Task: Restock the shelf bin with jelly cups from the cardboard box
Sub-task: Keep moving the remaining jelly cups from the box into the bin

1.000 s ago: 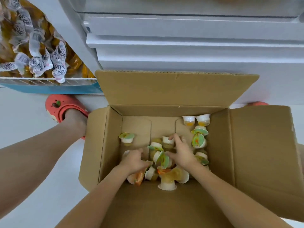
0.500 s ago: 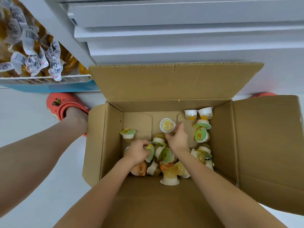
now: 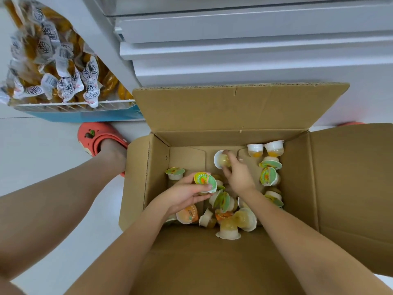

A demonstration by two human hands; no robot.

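Note:
An open cardboard box (image 3: 297, 188) stands on the floor below me with several jelly cups scattered over its bottom. My left hand (image 3: 185, 194) is inside the box and grips a jelly cup with a green and yellow lid (image 3: 205, 181), lifted a little above the pile. My right hand (image 3: 238, 175) reaches toward the back of the box and pinches a pale yellow jelly cup (image 3: 221, 159) lying on its side. Two more cups (image 3: 264, 148) stand upside down in the back right corner.
A wire shelf bin (image 3: 74, 104) at upper left holds wrapped yellow snacks (image 3: 53, 60). White shelf boards (image 3: 255, 50) run behind the box. My foot in a red clog (image 3: 95, 137) stands left of the box. The box's right flap (image 3: 357, 188) lies spread open.
My left hand has risen from the pile holding a green-lidded cup. My right hand has moved from the pile toward the back and closed on the pale yellow cup.

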